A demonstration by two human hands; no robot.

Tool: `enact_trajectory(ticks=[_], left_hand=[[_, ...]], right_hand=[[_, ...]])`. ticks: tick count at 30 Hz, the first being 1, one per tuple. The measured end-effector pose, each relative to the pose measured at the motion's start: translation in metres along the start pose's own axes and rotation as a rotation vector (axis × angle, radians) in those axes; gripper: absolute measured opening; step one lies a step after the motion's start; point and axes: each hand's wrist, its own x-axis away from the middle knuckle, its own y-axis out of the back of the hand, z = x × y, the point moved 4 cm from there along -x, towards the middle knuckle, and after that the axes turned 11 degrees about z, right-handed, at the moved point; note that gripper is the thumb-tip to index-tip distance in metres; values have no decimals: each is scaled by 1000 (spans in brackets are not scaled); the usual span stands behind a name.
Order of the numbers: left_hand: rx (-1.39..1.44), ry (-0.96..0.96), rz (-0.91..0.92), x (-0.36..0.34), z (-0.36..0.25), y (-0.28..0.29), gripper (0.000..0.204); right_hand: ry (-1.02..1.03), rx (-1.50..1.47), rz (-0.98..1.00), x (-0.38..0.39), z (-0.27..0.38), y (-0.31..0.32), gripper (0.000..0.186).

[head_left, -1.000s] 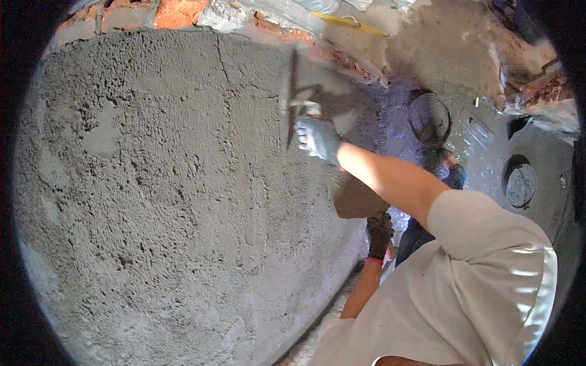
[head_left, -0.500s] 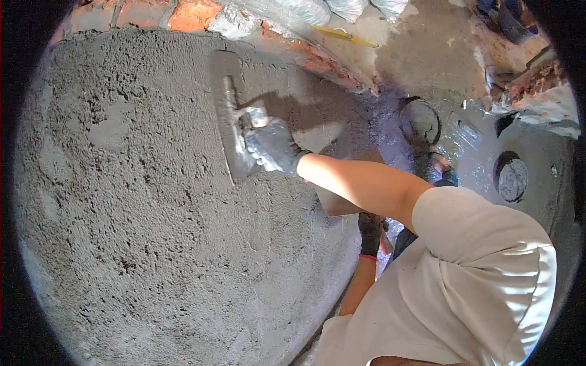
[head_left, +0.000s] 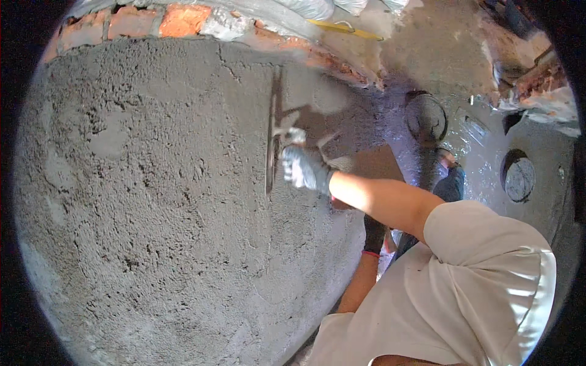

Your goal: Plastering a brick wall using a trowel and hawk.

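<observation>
My right hand (head_left: 305, 169), in a grey glove, is closed around the handle of a long plastering trowel (head_left: 270, 152). The blade shows nearly edge-on against the wet grey plaster (head_left: 183, 244); whether it touches the surface I cannot tell. Lower down, my left hand (head_left: 374, 235) wears a dark glove with a red cuff and is closed beneath a flat square hawk (head_left: 375, 165). My right forearm crosses in front of the hawk and covers part of it. The handle in my left hand is mostly hidden.
Exposed red brick (head_left: 183, 20) borders the plaster along the top. Beyond it lie a yellow bar-shaped tool (head_left: 348, 28) and white bags (head_left: 351, 5). Two round containers (head_left: 517, 178) stand on the wet floor at right, near broken masonry (head_left: 540, 85).
My right hand has moved to the right with the trowel, toward the hawk. The blade has turned from showing its face to nearly edge-on. The left hand stays beneath the hawk.
</observation>
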Motion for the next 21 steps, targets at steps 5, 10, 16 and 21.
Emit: enact_trajectory(ticks=[5, 10, 16, 21], left_hand=[[1101, 426, -47, 12, -30, 21, 26], [983, 292, -42, 19, 27, 1, 43], [1043, 311, -11, -30, -20, 19, 31], [1158, 625, 8, -52, -72, 43, 19]], right_hand=[[-8, 89, -107, -26, -19, -35, 12], [-15, 208, -63, -43, -44, -84, 15], [-6, 595, 99, -18, -16, -116, 16], [328, 1988, 167, -29, 100, -120, 30]])
